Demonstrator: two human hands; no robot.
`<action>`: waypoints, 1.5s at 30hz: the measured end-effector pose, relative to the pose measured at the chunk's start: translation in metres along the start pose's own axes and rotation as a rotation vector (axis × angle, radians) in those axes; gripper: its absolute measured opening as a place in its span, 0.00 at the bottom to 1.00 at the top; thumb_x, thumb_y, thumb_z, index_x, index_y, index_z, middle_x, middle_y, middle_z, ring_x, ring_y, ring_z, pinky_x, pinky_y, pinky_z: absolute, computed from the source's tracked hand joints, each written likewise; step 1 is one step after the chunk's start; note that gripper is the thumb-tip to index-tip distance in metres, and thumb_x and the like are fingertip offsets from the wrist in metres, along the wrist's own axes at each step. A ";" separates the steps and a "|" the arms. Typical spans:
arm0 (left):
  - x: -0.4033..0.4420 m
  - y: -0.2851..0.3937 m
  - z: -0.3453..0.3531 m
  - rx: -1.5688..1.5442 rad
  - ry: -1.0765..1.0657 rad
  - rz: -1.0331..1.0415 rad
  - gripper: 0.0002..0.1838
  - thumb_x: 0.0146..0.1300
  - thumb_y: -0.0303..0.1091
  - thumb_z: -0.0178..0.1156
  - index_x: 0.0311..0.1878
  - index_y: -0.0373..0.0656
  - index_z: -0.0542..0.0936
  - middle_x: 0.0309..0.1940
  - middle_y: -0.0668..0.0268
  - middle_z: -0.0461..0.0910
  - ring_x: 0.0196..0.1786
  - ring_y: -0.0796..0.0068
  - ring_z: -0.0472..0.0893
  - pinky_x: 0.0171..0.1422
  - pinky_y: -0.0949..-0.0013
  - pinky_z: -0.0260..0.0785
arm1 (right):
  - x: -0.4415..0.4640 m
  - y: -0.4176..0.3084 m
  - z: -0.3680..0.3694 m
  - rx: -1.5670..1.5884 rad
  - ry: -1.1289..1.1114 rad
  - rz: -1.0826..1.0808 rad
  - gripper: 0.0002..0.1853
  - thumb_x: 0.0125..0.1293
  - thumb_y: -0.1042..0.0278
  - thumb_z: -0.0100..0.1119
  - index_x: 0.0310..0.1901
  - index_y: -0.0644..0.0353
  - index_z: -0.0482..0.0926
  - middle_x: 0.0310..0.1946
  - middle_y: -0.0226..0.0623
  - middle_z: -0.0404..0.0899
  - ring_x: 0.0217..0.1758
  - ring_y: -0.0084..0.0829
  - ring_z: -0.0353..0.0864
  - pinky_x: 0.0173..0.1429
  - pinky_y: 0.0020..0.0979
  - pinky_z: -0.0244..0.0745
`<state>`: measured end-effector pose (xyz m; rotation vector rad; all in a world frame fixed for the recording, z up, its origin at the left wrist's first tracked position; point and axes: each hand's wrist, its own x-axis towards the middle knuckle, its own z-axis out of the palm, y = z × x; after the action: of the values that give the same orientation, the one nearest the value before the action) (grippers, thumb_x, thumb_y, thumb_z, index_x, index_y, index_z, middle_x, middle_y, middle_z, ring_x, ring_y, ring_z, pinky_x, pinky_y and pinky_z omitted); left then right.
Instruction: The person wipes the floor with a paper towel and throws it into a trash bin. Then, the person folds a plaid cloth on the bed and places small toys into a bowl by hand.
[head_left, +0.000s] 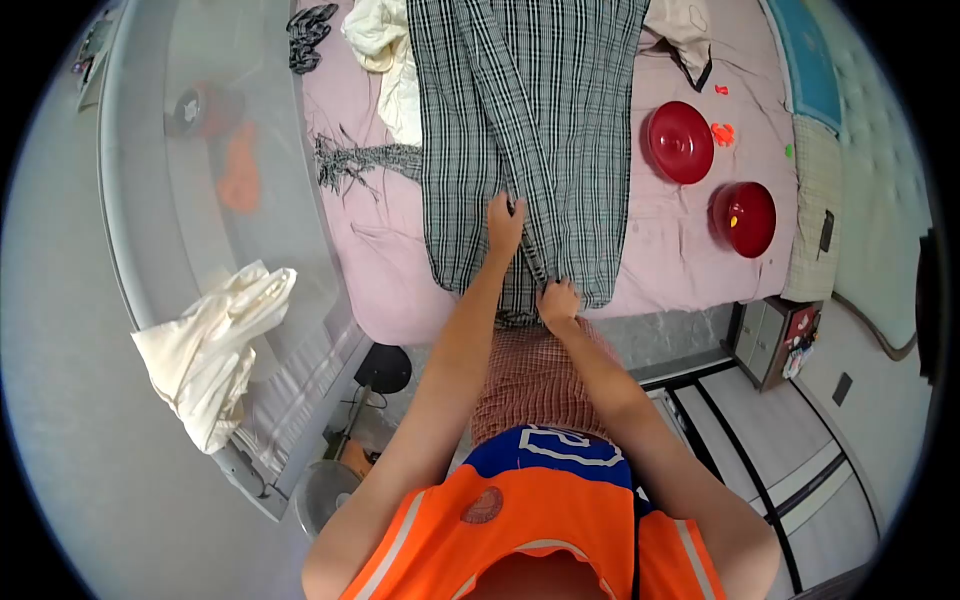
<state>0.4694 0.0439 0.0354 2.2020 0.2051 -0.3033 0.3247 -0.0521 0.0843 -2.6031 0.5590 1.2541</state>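
A black-and-white checked garment (590, 160) lies spread on the bed, its lower end near the bed's front edge. Down its middle runs a long sleeve-like strip (515, 130) of the same cloth. My left hand (505, 225) is closed on this strip, with a bit of dark cloth showing by the fingers. Lower and to the right, my right hand (560, 302) pinches the cloth near the hem. A fringed checked piece (365, 160) sticks out at the garment's left side; whether it is joined on is hidden.
The pink bedsheet (385, 280) surrounds the garment. White cloth (375, 40) and a dark crumpled cloth (312, 38) lie upper left. Two red bowls, one upper (680, 142) and one lower (745, 220), stand at right. Cream fabric (215, 350) hangs over the bed rail (165, 270).
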 end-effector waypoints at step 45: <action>-0.140 -0.143 -0.050 -1.118 -0.299 -0.833 0.31 0.51 0.21 0.64 0.59 0.32 0.65 0.51 0.54 0.75 0.51 0.58 0.77 0.54 0.58 0.73 | 0.023 0.098 0.090 1.510 -0.294 0.141 0.30 0.56 0.56 0.68 0.53 0.71 0.70 0.44 0.39 0.80 0.43 0.29 0.80 0.48 0.28 0.75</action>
<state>0.3067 0.1647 -0.0034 0.8669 0.8814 -0.7408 0.2333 -0.1169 0.0089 -1.1152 1.0538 0.6716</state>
